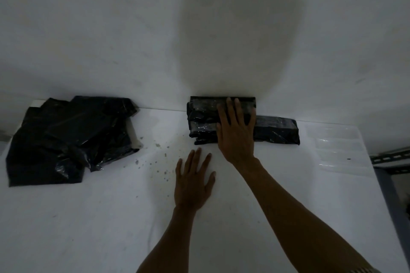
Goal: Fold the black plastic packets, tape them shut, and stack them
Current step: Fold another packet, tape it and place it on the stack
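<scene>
At the far middle of the white table (pixel 88 217), a stack of folded packets (pixel 204 117) glossy with tape sits against the wall (pixel 88 29). The right hand (pixel 236 133) lies flat on the stack's right part, grip released, fingers straight and pressing down. Just right of the stack, touching it, lies another folded packet (pixel 277 131). The left hand (pixel 193 182) rests palm-down on the bare table just near of the stack, grip released, fingers spread. A loose pile of unfolded black packets (pixel 66 137) sits far left, well apart. Clear glossy strips (pixel 339 146) lie at the right.
</scene>
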Available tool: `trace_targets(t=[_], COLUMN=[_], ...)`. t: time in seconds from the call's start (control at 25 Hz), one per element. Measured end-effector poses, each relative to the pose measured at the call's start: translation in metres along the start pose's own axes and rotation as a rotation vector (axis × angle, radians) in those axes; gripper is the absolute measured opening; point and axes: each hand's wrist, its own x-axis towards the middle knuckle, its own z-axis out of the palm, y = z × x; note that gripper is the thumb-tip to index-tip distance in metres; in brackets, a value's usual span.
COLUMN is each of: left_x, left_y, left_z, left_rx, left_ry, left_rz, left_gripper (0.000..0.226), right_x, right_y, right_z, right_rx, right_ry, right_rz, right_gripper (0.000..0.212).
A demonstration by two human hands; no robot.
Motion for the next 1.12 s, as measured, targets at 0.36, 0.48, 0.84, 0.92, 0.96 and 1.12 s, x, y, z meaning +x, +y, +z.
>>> trace_targets(t=[0.36,0.48,0.84,0.92,0.96,1.12], left_x=[-0.001,-0.004,-0.011,-0.001,0.006,0.023], left_y=[-0.004,-0.008,-0.071,-0.104,-0.127,-0.228], left_z=[0.007,0.014,-0.013,-0.05,-0.073,-0.135], left_rx=[-0.028,-0.058,-0.119,-0.051,0.02,-0.013], left_ry=[0.053,0.1,0.292,0.499,0.55,0.28], left_rz=[0.025,0.037,0.147,0.023,-0.111,-0.656], left_gripper=[0.054,0.049,0.05,0.052,0.056,0.077], right_x=[-0.13,-0.141,-0.145,-0.147,-0.148,-0.146], right_y=[-0.02,-0.019,-0.042,-0.044,-0.044,-0.046], right_z=[0.048,0.06,0.064,0.064,0.063,0.064], right_rx=[0.23,0.211,0.112,0.123,0.122,0.11], right_ry=[0.007,-0.19,-0.329,-0.325,-0.32,-0.306], right_rz=[0.436,0.533,0.311,0.316,0.311,0.299], right_gripper=[0.06,0.059,0.064,0.064,0.064,0.065])
